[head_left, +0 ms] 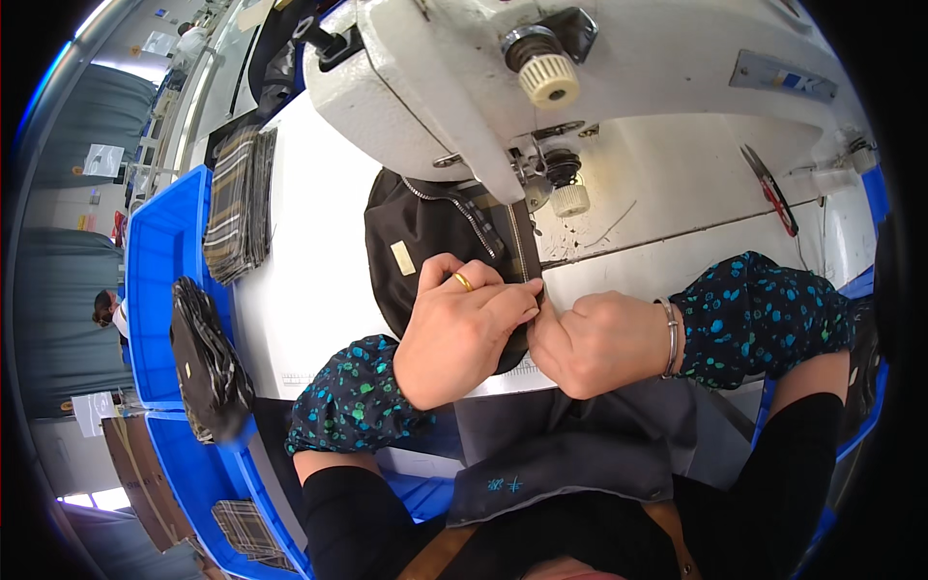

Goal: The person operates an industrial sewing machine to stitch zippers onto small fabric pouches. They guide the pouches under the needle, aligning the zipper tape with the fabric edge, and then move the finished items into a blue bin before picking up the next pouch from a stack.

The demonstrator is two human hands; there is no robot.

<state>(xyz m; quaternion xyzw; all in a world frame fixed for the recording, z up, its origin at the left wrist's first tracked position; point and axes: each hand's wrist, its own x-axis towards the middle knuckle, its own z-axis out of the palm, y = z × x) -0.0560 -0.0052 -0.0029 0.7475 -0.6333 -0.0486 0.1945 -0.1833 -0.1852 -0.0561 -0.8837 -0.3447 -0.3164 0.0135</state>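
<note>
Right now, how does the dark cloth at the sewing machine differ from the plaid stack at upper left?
The dark cloth is mostly plain; the plaid stack is checked. The left hand and right hand touch the dark cloth; neither touches the plaid stack. The dark cloth shows a zipper, the plaid stack none. Both are fabric.

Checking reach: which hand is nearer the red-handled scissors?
Right. The right hand is at the dark fabric piece, below and left of the scissors in view; the left hand, also on that piece, is farther left.
</note>
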